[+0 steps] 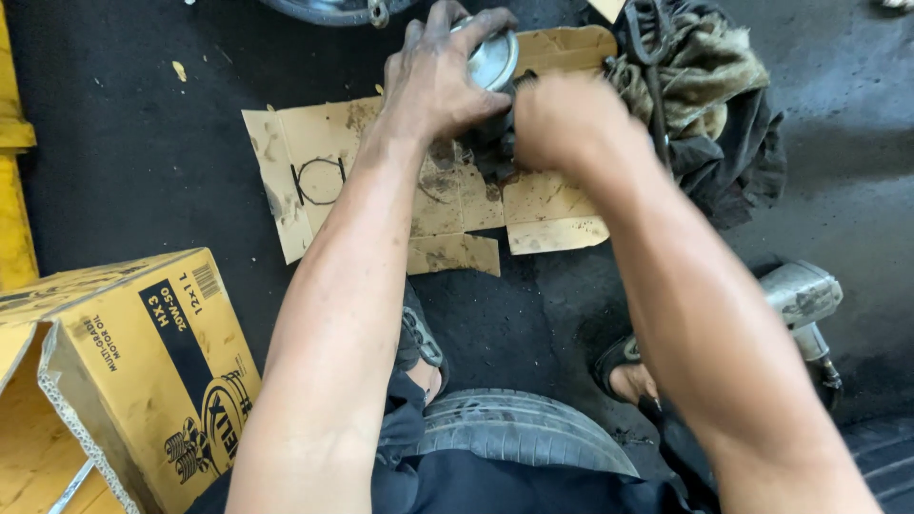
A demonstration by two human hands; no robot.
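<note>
My left hand (433, 81), dark with grease, is closed over a shiny round metal part (495, 59), gripping it from above. My right hand (562, 119) is curled shut beside it on the part's dark lower end (490, 143); what its fingers hold is hidden. Both work above a flattened, oil-stained piece of cardboard (381, 171) on the dark floor. A thin black ring (319, 181) lies on the cardboard to the left of my hands.
A yellow cardboard box (143, 371) lies open at lower left. Dirty rags with a dark metal tool (705, 95) sit at upper right, a grey pneumatic tool (804, 305) at right. A tyre (524, 433) and my sandalled feet are below. A yellow painted edge (11, 171) runs along the left.
</note>
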